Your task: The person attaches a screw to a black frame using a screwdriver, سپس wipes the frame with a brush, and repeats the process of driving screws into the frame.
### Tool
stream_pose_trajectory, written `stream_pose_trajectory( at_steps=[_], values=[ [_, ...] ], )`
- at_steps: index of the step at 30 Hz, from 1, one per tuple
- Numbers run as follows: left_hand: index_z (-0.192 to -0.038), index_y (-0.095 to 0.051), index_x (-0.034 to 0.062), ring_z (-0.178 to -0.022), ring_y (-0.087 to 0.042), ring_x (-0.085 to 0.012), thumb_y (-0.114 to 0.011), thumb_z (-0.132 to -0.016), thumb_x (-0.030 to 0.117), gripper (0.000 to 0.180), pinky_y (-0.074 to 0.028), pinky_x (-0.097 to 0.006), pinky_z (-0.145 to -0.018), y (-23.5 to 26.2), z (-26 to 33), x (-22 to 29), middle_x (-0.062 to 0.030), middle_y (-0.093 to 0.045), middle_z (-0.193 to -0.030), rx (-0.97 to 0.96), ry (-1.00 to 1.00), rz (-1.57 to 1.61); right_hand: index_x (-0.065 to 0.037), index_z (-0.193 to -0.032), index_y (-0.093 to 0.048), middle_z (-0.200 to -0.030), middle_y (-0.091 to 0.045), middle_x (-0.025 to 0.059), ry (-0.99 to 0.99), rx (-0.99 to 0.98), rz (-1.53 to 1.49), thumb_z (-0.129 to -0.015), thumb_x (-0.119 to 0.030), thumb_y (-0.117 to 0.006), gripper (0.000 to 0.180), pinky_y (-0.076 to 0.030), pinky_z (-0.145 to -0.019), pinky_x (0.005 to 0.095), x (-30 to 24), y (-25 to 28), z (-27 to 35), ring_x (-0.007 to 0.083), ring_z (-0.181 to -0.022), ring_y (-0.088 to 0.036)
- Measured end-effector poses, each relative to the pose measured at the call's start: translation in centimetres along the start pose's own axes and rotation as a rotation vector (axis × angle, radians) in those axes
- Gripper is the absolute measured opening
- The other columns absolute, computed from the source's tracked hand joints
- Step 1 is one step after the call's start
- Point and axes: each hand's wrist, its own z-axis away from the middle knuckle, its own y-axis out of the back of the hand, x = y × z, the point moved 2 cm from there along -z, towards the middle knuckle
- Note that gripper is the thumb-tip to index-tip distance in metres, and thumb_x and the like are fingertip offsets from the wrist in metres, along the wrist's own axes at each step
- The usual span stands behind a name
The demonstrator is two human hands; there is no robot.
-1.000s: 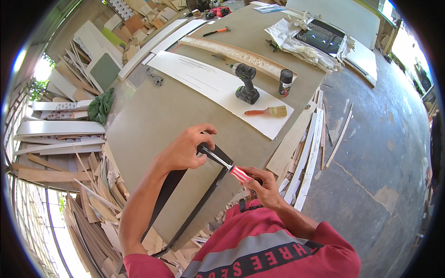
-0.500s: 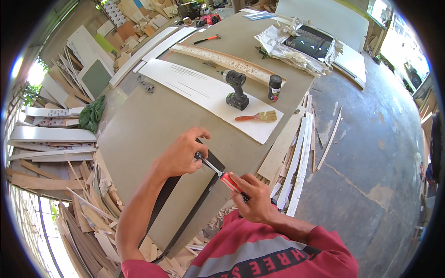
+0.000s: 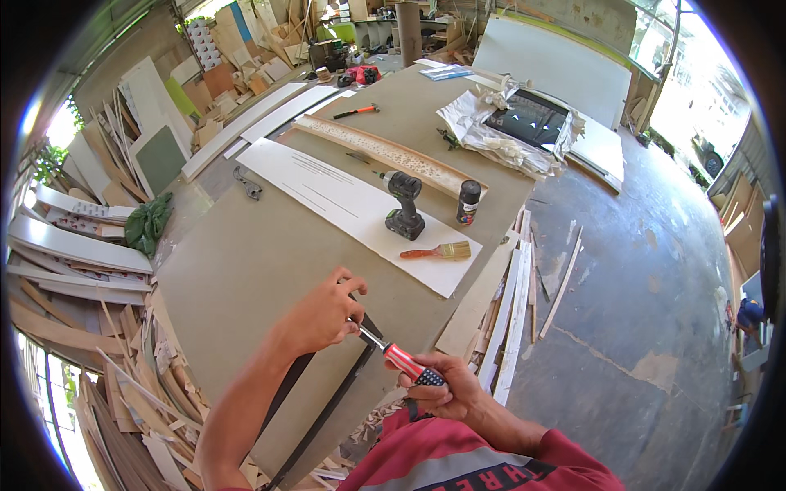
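Note:
My right hand (image 3: 449, 388) is closed around the handle end of a screwdriver (image 3: 401, 360) with a red, white and blue handle. Its metal shaft points up and left toward my left hand (image 3: 321, 317). The thumb and fingers of that hand are curled together at the shaft's tip; whatever they pinch there is hidden. Beneath both hands, a dark narrow frame (image 3: 340, 396) lies at the near end of the brown worktable (image 3: 237, 278). One of its corners is partly covered by my left hand.
On a white board (image 3: 307, 190) ahead rest a cordless drill (image 3: 404, 204) and a paintbrush (image 3: 438, 252). A black spray can (image 3: 467, 202) stands beside them. Farther off are a hammer (image 3: 356, 110) and a dark panel in crumpled wrapping (image 3: 467, 127). Wood strips (image 3: 499, 319) lie along the table's right side.
The view has tilted up, so the table sits lower in it. My right hand has shifted toward the handle's end, and more of the blue part shows. My left hand stays at the tip.

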Motion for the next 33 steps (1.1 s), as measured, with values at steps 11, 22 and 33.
stream_pose_trajectory(
  at_steps=[11,22,33],
  values=[
    [-0.076,-0.073,0.0068,-0.117,-0.049,-0.0303,-0.083,-0.072,0.01,0.011,-0.046,-0.041,-0.099,0.0,-0.1,-0.7,-0.0076,-0.061,-0.115,0.012,-0.003,-0.011,-0.003,-0.13,-0.062,-0.089,-0.071,0.0119,0.744,0.404,1.513,-0.091,-0.013,-0.063,0.041,-0.043,-0.044,0.0288,1.0,-2.8,0.1,0.0129,-0.051,-0.055],
    [-0.073,-0.069,0.0055,-0.11,-0.05,-0.0295,-0.08,-0.073,0.008,0.011,-0.046,-0.038,-0.095,-1.0,-0.5,-0.9,-0.0078,-0.061,-0.104,0.029,-0.024,-0.097,0.0,-0.136,-0.056,-0.092,-0.07,0.0119,0.389,0.453,1.192,-0.094,-0.016,-0.06,0.045,-0.043,-0.044,0.0283,0.4,-1.7,0.6,0.0121,-0.047,-0.051],
    [-0.074,-0.062,0.0054,-0.109,-0.049,-0.0305,-0.078,-0.073,0.006,0.016,-0.045,-0.04,-0.095,-1.6,-0.3,-0.5,-0.0083,-0.059,-0.105,0.098,-0.093,-0.169,0.003,-0.121,-0.065,-0.084,-0.068,0.0126,0.395,0.34,0.845,-0.094,-0.022,-0.062,0.038,-0.044,-0.047,0.0274,-0.4,-0.9,1.6,0.0146,-0.052,-0.054]
  ],
)
